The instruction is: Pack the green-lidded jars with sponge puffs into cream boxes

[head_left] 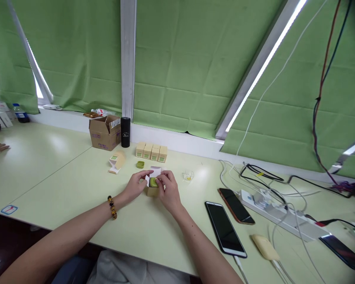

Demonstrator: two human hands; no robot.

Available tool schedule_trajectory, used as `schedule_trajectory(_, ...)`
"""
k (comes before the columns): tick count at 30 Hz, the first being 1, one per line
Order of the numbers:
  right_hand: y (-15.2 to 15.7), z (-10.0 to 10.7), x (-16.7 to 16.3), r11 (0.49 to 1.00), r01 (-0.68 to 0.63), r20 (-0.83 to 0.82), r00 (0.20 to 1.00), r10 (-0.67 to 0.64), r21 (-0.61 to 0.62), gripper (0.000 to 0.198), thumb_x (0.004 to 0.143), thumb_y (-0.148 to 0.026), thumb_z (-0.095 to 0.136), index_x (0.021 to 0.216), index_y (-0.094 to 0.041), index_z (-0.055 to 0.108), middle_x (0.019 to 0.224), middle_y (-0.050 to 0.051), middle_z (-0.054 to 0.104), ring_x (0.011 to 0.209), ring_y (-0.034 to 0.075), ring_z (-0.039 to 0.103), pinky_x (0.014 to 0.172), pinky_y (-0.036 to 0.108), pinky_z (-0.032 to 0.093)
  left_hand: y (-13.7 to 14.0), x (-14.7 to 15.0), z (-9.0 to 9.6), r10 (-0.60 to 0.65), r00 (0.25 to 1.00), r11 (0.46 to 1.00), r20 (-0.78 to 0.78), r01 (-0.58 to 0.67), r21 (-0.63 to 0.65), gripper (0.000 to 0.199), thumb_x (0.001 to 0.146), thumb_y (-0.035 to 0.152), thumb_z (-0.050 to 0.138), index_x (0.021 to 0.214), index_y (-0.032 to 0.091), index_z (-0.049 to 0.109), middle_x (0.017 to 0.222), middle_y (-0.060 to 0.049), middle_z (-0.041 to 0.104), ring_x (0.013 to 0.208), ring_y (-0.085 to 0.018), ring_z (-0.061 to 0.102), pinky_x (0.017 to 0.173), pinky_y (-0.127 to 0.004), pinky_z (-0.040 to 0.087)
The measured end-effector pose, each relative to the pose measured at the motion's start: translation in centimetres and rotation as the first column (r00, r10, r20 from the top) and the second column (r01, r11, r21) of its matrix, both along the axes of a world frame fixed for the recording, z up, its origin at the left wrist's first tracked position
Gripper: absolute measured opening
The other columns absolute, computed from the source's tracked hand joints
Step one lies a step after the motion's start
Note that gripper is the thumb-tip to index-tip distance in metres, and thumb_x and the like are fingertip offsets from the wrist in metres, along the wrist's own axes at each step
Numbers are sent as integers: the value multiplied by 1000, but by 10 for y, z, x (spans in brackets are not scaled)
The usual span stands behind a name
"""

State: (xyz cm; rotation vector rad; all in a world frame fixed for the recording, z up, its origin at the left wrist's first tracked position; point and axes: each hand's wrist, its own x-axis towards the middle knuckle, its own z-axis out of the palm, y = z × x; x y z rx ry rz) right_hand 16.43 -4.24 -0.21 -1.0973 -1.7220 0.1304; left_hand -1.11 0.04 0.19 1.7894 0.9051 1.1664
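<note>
On the pale table point(136, 236), left grip point(135, 186) clamps a partly hidden box point(152, 192), right grip point(169, 193) a green container point(153, 182).

I can read no words: beyond my fingers point(166, 177), to the left, the purple print point(97, 135) on the cardboard box point(99, 143) and white emblem point(126, 134) on the black tumbler point(125, 125) are too small.

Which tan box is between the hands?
The open box with green item, flanked by left hand and right hand; the four-box row and loose carton sit apart.
</note>
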Motion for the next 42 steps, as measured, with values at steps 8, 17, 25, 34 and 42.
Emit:
schedule_trajectory(8, 4, -7, 1, 993, 88, -38, 995, -91, -73, 18, 91, -18, 62, 88, -25, 78, 104, 9, 48, 109, 28, 50, 96, 48, 49, -1, 0, 0, -5, 1000, 1000, 13, 6, -14, 53, 78, 14, 52, 127, 15, 70, 116, -11, 73, 110, -25, 64, 98, -41, 51)
schedule_trajectory(17, 3, -2, 1, 957, 156, -38, 985, -170, -245, 19, 86, -19, 68, 84, -32, 82, 116, 12, 51, 119, 35, 42, 89, 50, 51, -2, 0, 1, -13, 999, 1000, 35, 13, -21, 51, 78, 15, 52, 125, 15, 72, 119, -11, 73, 112, -25, 64, 101, -42, 50)
schedule_trajectory(25, 4, 0, 3, 932, 149, -60, 982, -178, -330, 18, 84, -22, 70, 83, -35, 83, 117, 11, 57, 121, 36, 42, 86, 49, 53, -3, 0, 2, -12, 999, 1000, 31, 12, -11, 50, 78, 16, 54, 125, 14, 71, 118, -11, 73, 113, -26, 64, 101, -41, 50)
schedule_trajectory(34, 4, 0, 4, 965, 20, -281, 955, -95, -261, 22, 92, -37, 59, 103, -27, 76, 113, 10, 62, 112, 28, 57, 80, 39, 55, -1, -2, 1, -40, 998, 999, 49, 41, -25, 45, 86, 28, 58, 128, 15, 70, 125, -12, 72, 110, -27, 66, 102, -44, 50)
schedule_trajectory(42, 11, -4, 8, 956, -35, -502, 856, -122, -292, 29, 83, -30, 55, 111, -23, 60, 108, 8, 65, 100, 24, 62, 72, 36, 56, 1, 2, -3, -75, 989, 995, 129, 83, -58, 40, 91, 31, 58, 127, 15, 66, 133, -14, 68, 121, -27, 63, 107, -45, 48)
